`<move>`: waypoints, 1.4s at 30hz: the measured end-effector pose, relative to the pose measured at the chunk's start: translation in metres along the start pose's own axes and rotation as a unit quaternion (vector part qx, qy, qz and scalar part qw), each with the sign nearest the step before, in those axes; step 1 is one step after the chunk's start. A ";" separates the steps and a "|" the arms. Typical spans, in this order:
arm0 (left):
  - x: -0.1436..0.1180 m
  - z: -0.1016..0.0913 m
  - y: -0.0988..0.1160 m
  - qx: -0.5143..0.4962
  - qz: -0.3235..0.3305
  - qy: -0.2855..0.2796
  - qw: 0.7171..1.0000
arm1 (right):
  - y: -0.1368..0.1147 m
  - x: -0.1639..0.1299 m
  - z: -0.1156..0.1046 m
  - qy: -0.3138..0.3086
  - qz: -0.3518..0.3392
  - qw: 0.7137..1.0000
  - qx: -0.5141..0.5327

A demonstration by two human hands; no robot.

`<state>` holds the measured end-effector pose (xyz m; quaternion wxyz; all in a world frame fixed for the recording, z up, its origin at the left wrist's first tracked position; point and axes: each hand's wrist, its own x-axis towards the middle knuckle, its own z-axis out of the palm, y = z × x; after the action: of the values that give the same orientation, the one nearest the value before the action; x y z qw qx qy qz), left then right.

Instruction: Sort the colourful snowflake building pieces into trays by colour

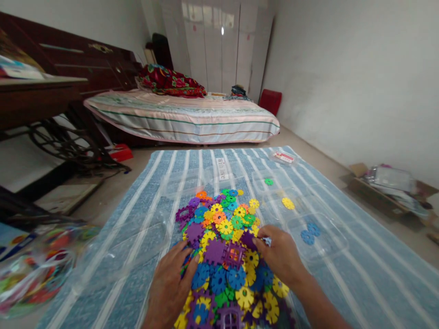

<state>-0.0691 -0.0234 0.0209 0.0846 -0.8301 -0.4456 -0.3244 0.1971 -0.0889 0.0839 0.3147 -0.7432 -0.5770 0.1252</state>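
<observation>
1. Fingers of the left hand (171,276) are slightly parted and curved, lying against the pile's edge at 8 o'clock, thumb apart from the rest.
2. Fingertips of the right hand (279,251), at 3 o'clock, are drawn close together at a dark purple piece (248,239); whether they pinch it, I cannot tell.
3. Between the hands, at the clock's centre, sits the pile of plastic pieces (225,227): notched discs in yellow, blue, green and orange, mixed with purple squares.
4. Near its middle, a purple window-frame piece (234,254) lies beside a solid purple piece (215,252).
5. Clear trays stand around the pile. At 1 o'clock is a green disc (268,182), at 2 o'clock a yellow disc (288,203), and toward 3 o'clock some blue discs (307,236).
6. Another clear tray (123,256) is at 9 o'clock.
7. Everything rests on a blue cloth (377,283) with white stripes.
8. Beyond, at 12 o'clock, is a bed (192,116); a cardboard box (373,194) is on the floor between 2 and 3.
</observation>
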 end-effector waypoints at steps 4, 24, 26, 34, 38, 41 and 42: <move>0.000 0.000 -0.002 0.001 0.004 -0.005 1.000 | 0.024 0.004 -0.039 0.148 -0.003 0.989 0.000; -0.001 -0.005 0.012 -0.034 -0.065 -0.044 0.996 | 0.030 -0.022 -0.031 0.134 -0.194 0.972 -0.017; -0.001 -0.005 0.014 -0.042 -0.075 -0.049 0.995 | 0.018 -0.031 -0.013 0.083 -0.208 0.975 0.010; -0.002 -0.007 0.017 -0.056 -0.086 -0.050 0.993 | 0.012 -0.046 0.020 0.024 -0.203 0.979 0.023; -0.003 -0.006 0.018 -0.059 -0.087 -0.047 0.993 | 0.014 -0.046 0.026 0.031 -0.208 0.977 0.021; -0.003 -0.005 0.018 -0.057 -0.086 -0.043 0.994 | 0.011 -0.046 0.030 0.050 -0.210 0.976 0.008; -0.003 -0.005 0.019 -0.058 -0.087 -0.041 0.994 | 0.009 -0.045 0.032 0.053 -0.209 0.977 0.002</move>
<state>-0.0575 -0.0389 0.0251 -0.0103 -0.8043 -0.4997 -0.3214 0.1730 -0.1223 0.0459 0.3660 -0.6114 -0.7014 0.0182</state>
